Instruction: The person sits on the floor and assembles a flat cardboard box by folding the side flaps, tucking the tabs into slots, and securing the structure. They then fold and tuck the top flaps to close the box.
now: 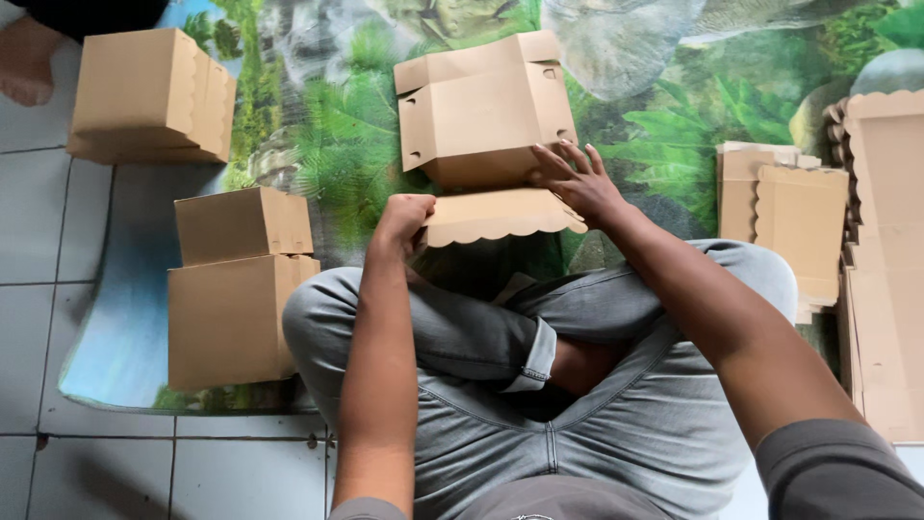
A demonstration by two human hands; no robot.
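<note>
A half-folded brown cardboard box (481, 111) lies on a green jungle-print mat (337, 144) in front of my crossed legs. Its scalloped lid flap (496, 214) points toward me. My left hand (404, 220) is closed on the left end of that flap. My right hand (573, 178) rests with spread fingers on the box's lower right corner, where the flap joins the body.
Two finished boxes (236, 289) are stacked at my left knee, and another closed box (149, 96) stands farther back left. Flat unfolded box blanks (784, 221) and larger scalloped sheets (885, 260) are piled on the right. A person's bare foot (24, 63) shows at the top left. Grey floor tiles (38, 241) border the mat.
</note>
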